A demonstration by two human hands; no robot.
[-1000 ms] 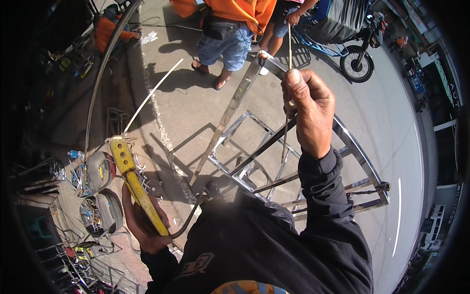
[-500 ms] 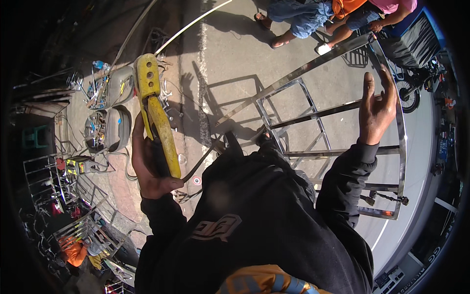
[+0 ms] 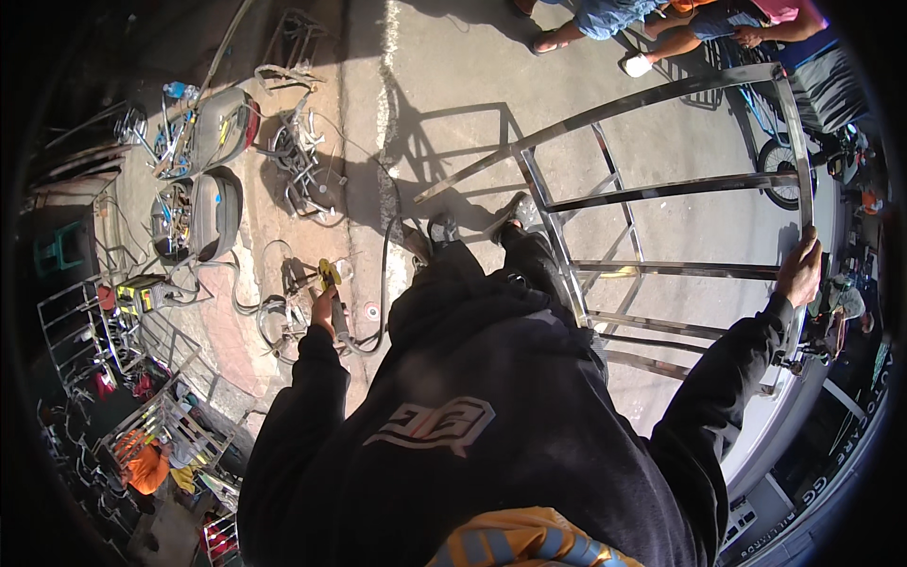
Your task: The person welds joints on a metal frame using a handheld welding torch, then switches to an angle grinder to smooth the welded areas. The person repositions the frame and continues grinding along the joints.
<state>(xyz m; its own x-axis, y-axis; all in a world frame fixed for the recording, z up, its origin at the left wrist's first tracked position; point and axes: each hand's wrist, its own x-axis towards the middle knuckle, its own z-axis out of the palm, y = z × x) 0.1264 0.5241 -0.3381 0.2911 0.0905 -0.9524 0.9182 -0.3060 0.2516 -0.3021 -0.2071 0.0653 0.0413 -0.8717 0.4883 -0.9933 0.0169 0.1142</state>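
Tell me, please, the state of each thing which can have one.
Left hand: closed around yellow holder
Yellow holder: held; jaw opening unclear
Right hand: closed on metal frame
Metal frame: held at side bar
Upper tool case: open
Lower tool case: open
Black cable: curved

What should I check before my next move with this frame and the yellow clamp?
1. Left hand holding the yellow clamp: ok.
2. Right hand on the metal frame: ok, at its right side.
3. Gloves worn: not ok, both hands are bare.
4. Rod in the clamp: cannot tell, too small.
5. Bystander's white shoe clear of the frame: cannot tell; a gap shows, depth unclear.
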